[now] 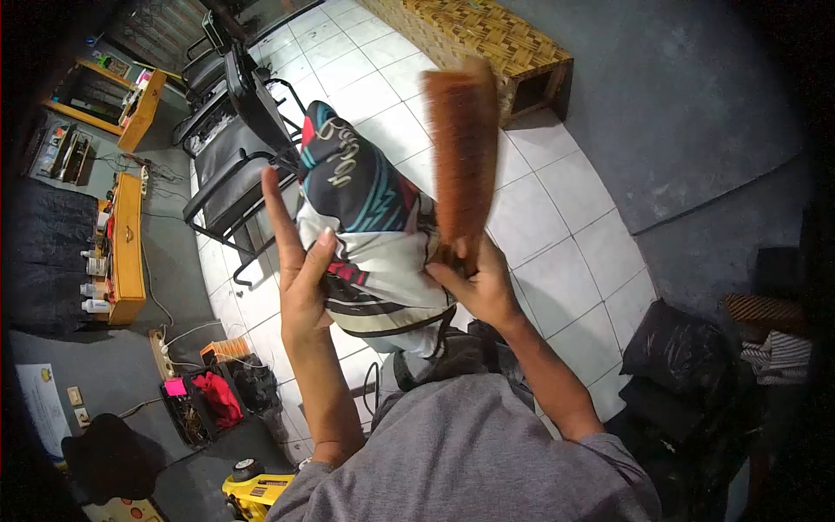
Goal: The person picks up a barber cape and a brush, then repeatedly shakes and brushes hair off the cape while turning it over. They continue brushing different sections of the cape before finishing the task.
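Note:
A bundled cloth (365, 209), black, white, teal and red with lettering on it, is held up in front of the chest. My left hand (303, 270) grips its left side, thumb on the white part and index finger stretched upward. At the cloth's right side, my right hand (478, 283) is closed round the lower end of a brush (461, 157) and also touches the cloth. The brush stands upright, its reddish-brown bristles facing left, slightly blurred.
Black chairs (230, 170) stand on the white tiled floor at upper left. A woven-pattern bench (487, 39) is at the top. Wooden shelves (129, 248) with bottles line the left wall. Dark bags (678, 348) lie at right, and a yellow object (261, 491) at bottom left.

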Available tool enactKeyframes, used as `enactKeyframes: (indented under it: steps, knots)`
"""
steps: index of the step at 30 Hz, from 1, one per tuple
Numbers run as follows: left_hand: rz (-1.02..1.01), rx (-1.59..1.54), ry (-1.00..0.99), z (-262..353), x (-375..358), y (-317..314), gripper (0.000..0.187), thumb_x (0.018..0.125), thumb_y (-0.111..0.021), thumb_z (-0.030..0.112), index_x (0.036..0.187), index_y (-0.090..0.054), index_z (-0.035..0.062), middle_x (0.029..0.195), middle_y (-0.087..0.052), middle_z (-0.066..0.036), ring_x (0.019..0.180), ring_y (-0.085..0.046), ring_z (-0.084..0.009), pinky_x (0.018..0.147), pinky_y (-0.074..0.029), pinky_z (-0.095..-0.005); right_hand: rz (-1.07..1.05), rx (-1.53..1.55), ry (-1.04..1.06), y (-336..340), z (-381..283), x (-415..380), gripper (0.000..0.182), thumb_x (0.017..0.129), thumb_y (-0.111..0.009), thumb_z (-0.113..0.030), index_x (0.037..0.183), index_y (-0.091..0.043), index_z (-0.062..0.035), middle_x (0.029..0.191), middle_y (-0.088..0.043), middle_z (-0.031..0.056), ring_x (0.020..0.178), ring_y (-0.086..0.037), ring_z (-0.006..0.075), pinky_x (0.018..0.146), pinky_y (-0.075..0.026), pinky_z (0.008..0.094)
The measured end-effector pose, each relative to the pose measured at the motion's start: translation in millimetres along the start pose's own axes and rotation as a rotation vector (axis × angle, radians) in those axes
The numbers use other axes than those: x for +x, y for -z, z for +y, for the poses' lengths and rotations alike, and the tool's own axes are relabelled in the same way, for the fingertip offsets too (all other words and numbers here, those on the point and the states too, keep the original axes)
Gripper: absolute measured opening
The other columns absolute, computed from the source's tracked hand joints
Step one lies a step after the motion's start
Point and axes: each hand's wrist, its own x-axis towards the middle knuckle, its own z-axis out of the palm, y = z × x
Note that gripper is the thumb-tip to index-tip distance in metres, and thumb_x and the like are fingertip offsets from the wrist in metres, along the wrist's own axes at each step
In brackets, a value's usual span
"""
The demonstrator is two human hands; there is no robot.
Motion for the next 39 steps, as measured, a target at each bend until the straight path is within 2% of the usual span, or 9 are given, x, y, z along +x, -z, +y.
enactKeyframes:
  steps: [5,10,15,20,24,28,30,34,39]
  knots:
    - [0.007,0.174,0.2,-29,-3,41,0.03,0.085,-0.043,0.006,0.113,-0.052,-0.0008,0.098,-0.056,-0.004,0.084,-0.048,-0.0047,0.073,-0.036,-0.0179,-0.065,-0.203,-0.11,1,20,-7,0.025,0.074,-0.065,-0.015,0.084,-0.048,0.0008,0.063,-0.054,0.0129,0.056,-0.056,0.0222,0.05,-0.043,0.0309]
    - [0.346,0.076,0.211,-71,-3,34,0.038,0.084,-0.055,0.014,0.118,-0.046,-0.0001,0.087,-0.055,-0.002,0.068,-0.048,-0.0035,0.06,-0.041,-0.0177,-0.122,-0.168,-0.21,7,-3,-19,0.023,0.075,-0.063,-0.015,0.087,-0.049,-0.0001,0.061,-0.056,0.0141,0.055,-0.059,0.0283,0.05,-0.045,0.0337]
    - [0.19,0.561,0.073,-87,-6,38,0.056,0.079,-0.057,0.002,0.129,-0.032,0.0021,0.1,-0.055,-0.009,0.081,-0.055,-0.0091,0.07,-0.044,-0.0187,-0.47,0.171,-0.397,-14,-22,-60,0.026,0.078,-0.06,-0.022,0.08,-0.049,0.0015,0.058,-0.052,0.0149,0.051,-0.055,0.0227,0.047,-0.041,0.0321]
    - [0.23,0.038,0.066,-64,-1,17,0.06,0.079,-0.045,-0.01,0.133,-0.025,0.0078,0.092,-0.053,-0.006,0.068,-0.049,-0.0055,0.057,-0.04,-0.0175,-0.01,-0.198,0.027,-26,9,-72,0.027,0.089,-0.039,-0.02,0.08,-0.047,0.0035,0.056,-0.05,0.0132,0.05,-0.052,0.0253,0.048,-0.039,0.0348]
    - [0.247,-0.043,-0.04,-49,1,-17,0.06,0.081,-0.045,-0.007,0.134,-0.023,0.0096,0.077,-0.051,-0.001,0.052,-0.036,-0.0009,0.045,-0.03,-0.0148,-0.105,0.307,-0.315,-15,-21,-35,0.023,0.091,-0.034,-0.019,0.094,-0.042,0.0022,0.055,-0.049,0.0104,0.036,-0.044,0.0162,0.038,-0.036,0.03]
    - [0.281,-0.106,-0.173,-38,11,-39,0.06,0.082,-0.045,-0.005,0.135,-0.019,0.0096,0.088,-0.054,-0.006,0.059,-0.044,-0.004,0.051,-0.038,-0.017,-0.32,0.008,-0.338,-30,26,-60,0.024,0.089,-0.038,-0.019,0.093,-0.045,0.0038,0.065,-0.052,0.0176,0.068,-0.053,0.0365,0.065,-0.041,0.0419]
    - [0.322,-0.105,-0.268,-36,17,-30,0.057,0.081,-0.048,-0.001,0.132,-0.022,0.0061,0.098,-0.055,-0.016,0.085,-0.057,-0.0186,0.077,-0.049,-0.032,-0.304,-0.202,-0.258,-37,90,-94,0.028,0.089,-0.035,-0.02,0.109,-0.04,-0.0005,0.066,-0.056,0.022,0.058,-0.057,0.0365,0.051,-0.044,0.044]
    - [0.373,-0.114,-0.321,-10,19,-29,0.056,0.082,-0.047,0.0,0.132,-0.022,0.0061,0.095,-0.057,-0.016,0.084,-0.058,-0.019,0.076,-0.05,-0.0326,-1.124,-0.836,-0.371,10,230,-191,0.029,0.081,-0.041,-0.022,0.098,-0.053,-0.0023,0.076,-0.06,0.0216,0.069,-0.06,0.0333,0.061,-0.047,0.0458]
    - [0.357,-0.101,-0.314,-18,12,-21,0.056,0.082,-0.047,0.002,0.132,-0.022,0.0068,0.098,-0.056,-0.016,0.086,-0.058,-0.0203,0.079,-0.048,-0.0321,-0.714,-0.906,-0.474,59,279,-228,0.034,0.085,-0.035,-0.027,0.081,-0.059,-0.0022,0.076,-0.06,0.0204,0.063,-0.06,0.0335,0.057,-0.048,0.0437]
